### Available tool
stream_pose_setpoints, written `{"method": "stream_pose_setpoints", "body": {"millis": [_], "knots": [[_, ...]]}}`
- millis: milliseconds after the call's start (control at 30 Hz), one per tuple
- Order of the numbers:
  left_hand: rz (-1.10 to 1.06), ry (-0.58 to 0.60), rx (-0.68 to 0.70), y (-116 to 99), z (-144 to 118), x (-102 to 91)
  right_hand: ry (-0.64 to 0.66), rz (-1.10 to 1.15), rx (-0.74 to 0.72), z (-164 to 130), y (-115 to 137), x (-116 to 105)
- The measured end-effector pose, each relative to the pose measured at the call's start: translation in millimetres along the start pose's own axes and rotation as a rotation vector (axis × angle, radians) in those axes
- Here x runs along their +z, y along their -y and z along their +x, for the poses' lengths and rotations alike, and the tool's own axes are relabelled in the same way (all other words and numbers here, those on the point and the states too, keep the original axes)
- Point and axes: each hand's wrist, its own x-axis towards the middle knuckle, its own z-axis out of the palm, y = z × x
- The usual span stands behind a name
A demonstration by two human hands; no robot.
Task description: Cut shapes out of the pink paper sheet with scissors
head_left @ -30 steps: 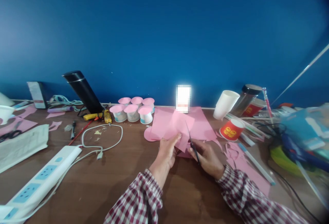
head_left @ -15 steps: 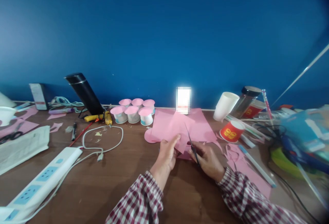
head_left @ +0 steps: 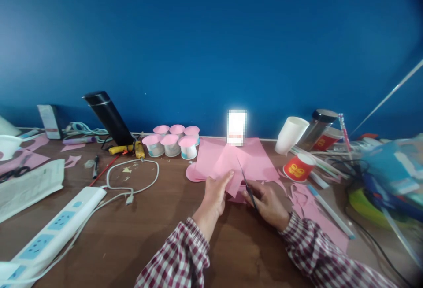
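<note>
My left hand (head_left: 214, 195) is closed on a piece of pink paper (head_left: 235, 182), thumb on top and fingers below. My right hand (head_left: 266, 204) grips dark-handled scissors (head_left: 250, 193), their blades pointing up and away along the right side of that piece. Whether the blades touch the paper I cannot tell. Behind the held piece lie larger pink sheets (head_left: 261, 160) on the table. Part of a rounded pink piece (head_left: 191, 172) sticks out at their left edge.
Several small cups with pink tops (head_left: 171, 145) stand left of the sheets. Farther left are a black flask (head_left: 109, 118), a glue gun (head_left: 139, 150) and a white power strip (head_left: 59, 230). At right are a red paper cup (head_left: 299, 168), white cups (head_left: 291, 136) and pink scraps (head_left: 320, 217).
Both hands, the held paper and the scissors stay nearly in place. The view has shifted very slightly.
</note>
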Motion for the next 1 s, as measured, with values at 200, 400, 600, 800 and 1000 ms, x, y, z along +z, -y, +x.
{"method": "stream_pose_setpoints", "body": {"millis": [200,400,600,800,1000], "knots": [[0.014,0.033,0.030,0,1,-1.6,0.004,-0.037,-0.007,0,1,-2],[0.013,0.058,0.016,-1,3,-2.9,0.005,-0.010,0.005,0,5,-2],[0.038,0.059,0.021,-1,6,-6.1,0.019,-0.034,0.026,1,7,-4],[0.044,0.104,0.031,-5,7,-8.0,0.019,-0.127,0.018,2,19,-8],[0.083,0.149,0.055,-7,11,-14.2,0.044,-0.103,0.049,2,16,-7]]}}
